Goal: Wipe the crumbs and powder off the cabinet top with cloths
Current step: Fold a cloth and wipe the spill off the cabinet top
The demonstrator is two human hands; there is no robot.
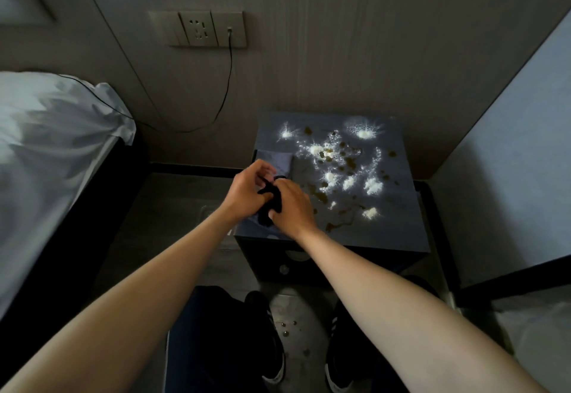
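Observation:
A dark grey cabinet top (398, 225) carries several white powder heaps (364, 134) and brown crumbs (323, 198) across its middle and right. A folded grey cloth (276, 160) lies at its left edge. Over the near left corner my left hand (247, 191) and my right hand (292, 204) meet, both gripping a bunched black cloth (272, 204) between them. The black cloth hangs down to the cabinet top, and its lower part is partly hidden by my fingers.
A bed with white sheets (46, 145) stands at the left, another white bed (509, 191) at the right. A wall socket (204, 29) with a black cable (227, 89) is behind. My black shoes (268, 346) stand on the floor before the cabinet's dark front (309, 266).

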